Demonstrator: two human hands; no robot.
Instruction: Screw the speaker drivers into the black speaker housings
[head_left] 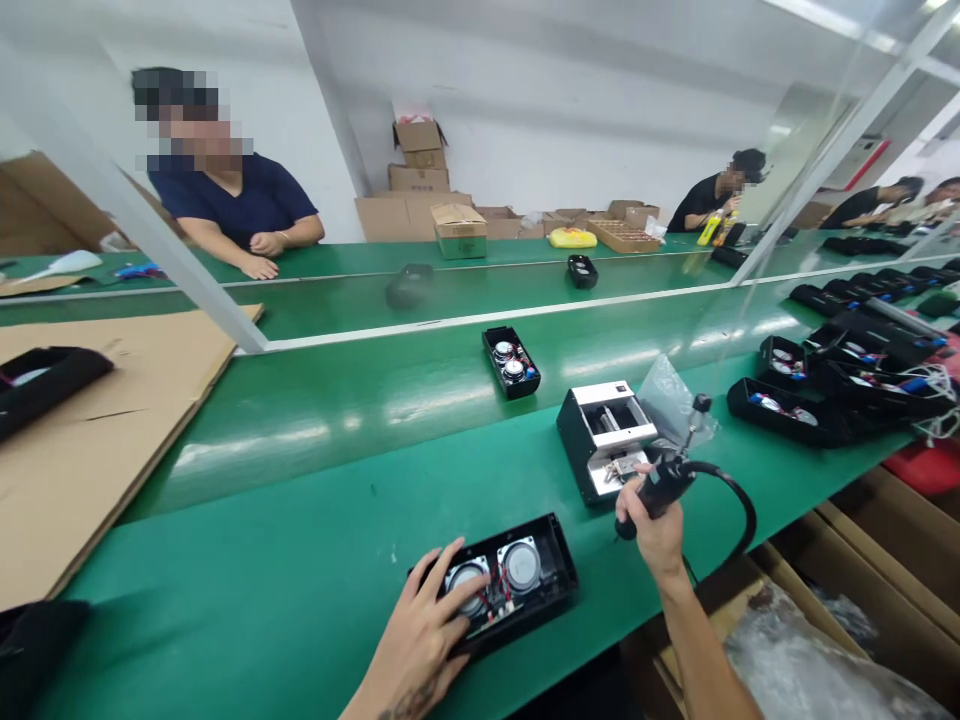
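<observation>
An open black speaker housing point(559, 560) with two round drivers and red wires lies on the green bench, low in the middle. My left hand point(439, 610) rests on its left part, fingers spread over the left driver and the rim. To the right, my right hand point(652, 515) is wrapped round a black power screwdriver point(664, 482) with a hose or cable curving off to its right. Just behind that hand stands a black and white box-shaped device point(609, 425). The screwdriver is held apart from the housing.
Another open housing point(511, 362) lies on the green strip beyond. Several housings point(795, 410) are piled at right. Cardboard point(150, 400) covers the left side. Clear partitions with white frames point(480, 314) cross the bench. A person point(232, 200) leans on the far side; boxes stand lower right.
</observation>
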